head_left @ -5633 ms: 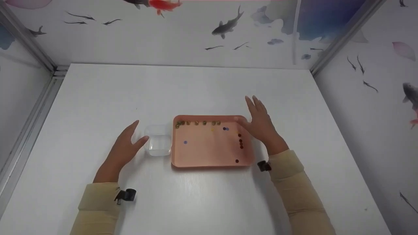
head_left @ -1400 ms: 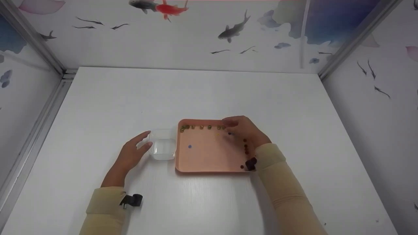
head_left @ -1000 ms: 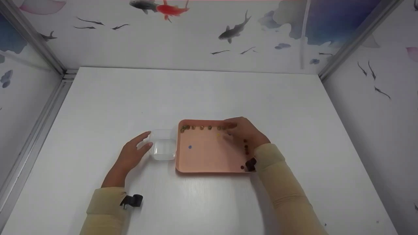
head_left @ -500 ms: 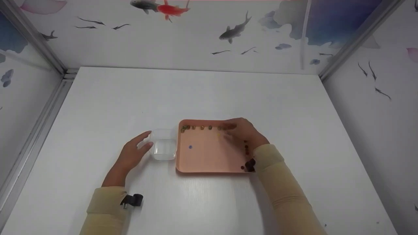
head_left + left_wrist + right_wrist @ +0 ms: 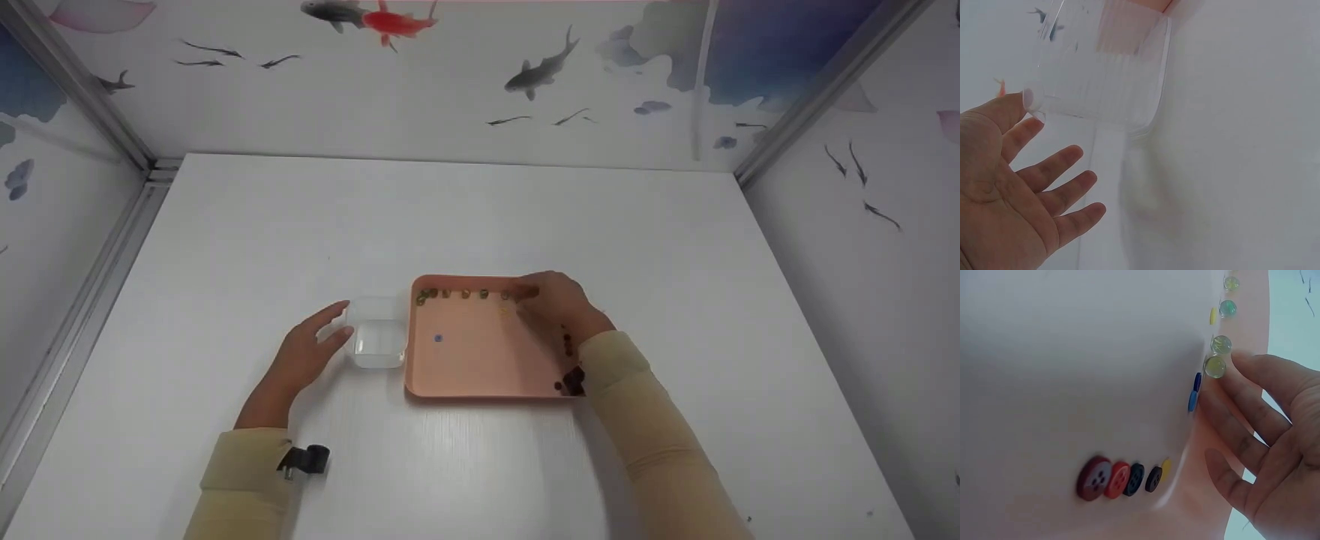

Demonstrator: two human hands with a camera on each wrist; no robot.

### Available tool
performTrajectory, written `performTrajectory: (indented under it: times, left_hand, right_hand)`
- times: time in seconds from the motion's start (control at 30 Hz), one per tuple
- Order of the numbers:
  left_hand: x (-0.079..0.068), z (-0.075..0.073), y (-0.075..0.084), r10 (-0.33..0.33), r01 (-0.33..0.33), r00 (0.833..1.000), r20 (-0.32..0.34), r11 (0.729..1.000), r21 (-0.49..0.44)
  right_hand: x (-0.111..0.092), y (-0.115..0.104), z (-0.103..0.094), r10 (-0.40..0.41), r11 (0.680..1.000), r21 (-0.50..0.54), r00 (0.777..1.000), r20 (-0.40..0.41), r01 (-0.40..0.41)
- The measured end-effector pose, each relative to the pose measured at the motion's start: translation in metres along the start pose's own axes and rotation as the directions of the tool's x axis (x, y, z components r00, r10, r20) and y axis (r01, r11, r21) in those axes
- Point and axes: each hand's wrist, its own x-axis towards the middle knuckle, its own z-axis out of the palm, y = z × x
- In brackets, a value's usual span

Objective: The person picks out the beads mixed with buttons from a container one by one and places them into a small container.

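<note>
A clear plastic box [image 5: 379, 337] stands against the left side of a pink tray [image 5: 480, 360]. My left hand [image 5: 304, 349] rests at the box's left side, thumb and fingertips at its rim and the other fingers spread. Over the tray's back right corner is my right hand [image 5: 559, 300], fingers lightly bent. In the right wrist view its thumb and fingertips are right beside a glass marble [image 5: 1216, 367] at the tray wall, with another marble [image 5: 1221, 344] adjoining. Near the fingertips a dark blue button [image 5: 1197, 382] and a light blue button [image 5: 1192, 401] overlap.
More marbles [image 5: 466, 294] line the tray's back wall. Along its right side lie a maroon button [image 5: 1094, 478], a red button [image 5: 1117, 480] and several others. One blue button [image 5: 438, 338] lies at the tray's left. Fish-patterned panels [image 5: 420, 90] border the white table.
Since the oldest frame, my right hand has come down and left into the tray's back right, its fingers drawing together. My left hand has moved in to the box. Both barely move in the last second.
</note>
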Motion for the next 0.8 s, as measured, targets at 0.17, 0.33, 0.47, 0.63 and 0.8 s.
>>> performTrajectory:
  times: [0.17, 0.33, 0.47, 0.63, 0.8]
  left_hand:
    - [0.0008, 0.0002, -0.0016, -0.002, 0.002, 1.0, 0.0, 1.0, -0.001]
    - [0.0009, 0.0009, -0.0027, -0.005, 0.005, 1.0, -0.003, 1.0, -0.004]
    - [0.0006, 0.0012, -0.0033, -0.004, 0.003, 1.0, -0.006, 1.0, -0.007]
    - [0.0001, 0.0013, -0.0032, -0.01, 0.01, 1.0, -0.004, 1.0, -0.015]
    - [0.0002, 0.0008, -0.0013, -0.01, 0.01, 1.0, -0.003, 1.0, -0.029]
  right_hand:
    - [0.0, -0.0031, 0.0003, -0.032, 0.998, -0.059, 0.999, -0.01, 0.031]
    - [0.0002, -0.005, 0.0006, -0.063, 0.993, -0.097, 0.998, -0.023, 0.061]
    - [0.0011, -0.0054, 0.0016, -0.074, 0.991, -0.112, 0.997, -0.032, 0.07]
    - [0.0023, -0.0052, 0.0029, -0.067, 0.991, -0.115, 0.997, -0.037, 0.062]
    - [0.0034, -0.004, 0.0036, -0.066, 0.99, -0.127, 0.997, -0.05, 0.059]
